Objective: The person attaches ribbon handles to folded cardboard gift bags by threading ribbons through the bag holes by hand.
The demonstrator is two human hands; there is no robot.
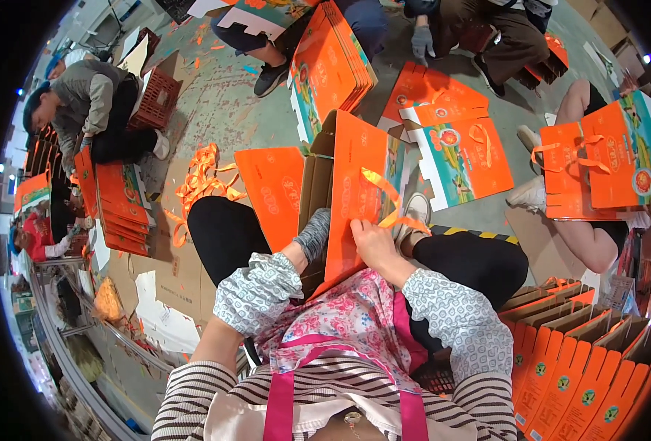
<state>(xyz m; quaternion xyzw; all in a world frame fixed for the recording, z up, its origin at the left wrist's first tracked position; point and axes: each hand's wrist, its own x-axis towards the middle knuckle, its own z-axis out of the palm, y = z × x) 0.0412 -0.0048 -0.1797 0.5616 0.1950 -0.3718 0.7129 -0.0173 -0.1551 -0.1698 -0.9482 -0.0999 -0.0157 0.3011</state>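
An orange cardboard gift box (355, 169) stands between my knees, its flaps raised and its brown inside showing. My left hand (314, 234), in a grey knit glove, reaches inside the box behind the front panel; its fingertips are hard to make out. Bare, my right hand (375, 244) is at the panel's outer face, fingers pinched on an orange ribbon (381, 182). That ribbon comes out of the panel higher up and loops down past my hand. One orange side flap (272, 192) opens out to the left.
A heap of orange ribbons (206, 176) lies by my left knee. Folded boxes (575, 360) stand in rows at the lower right. Flat box sheets (463, 158) lie ahead. Co-workers sit around; one at the right holds a box (597, 158). A red crate (158, 99) stands far left.
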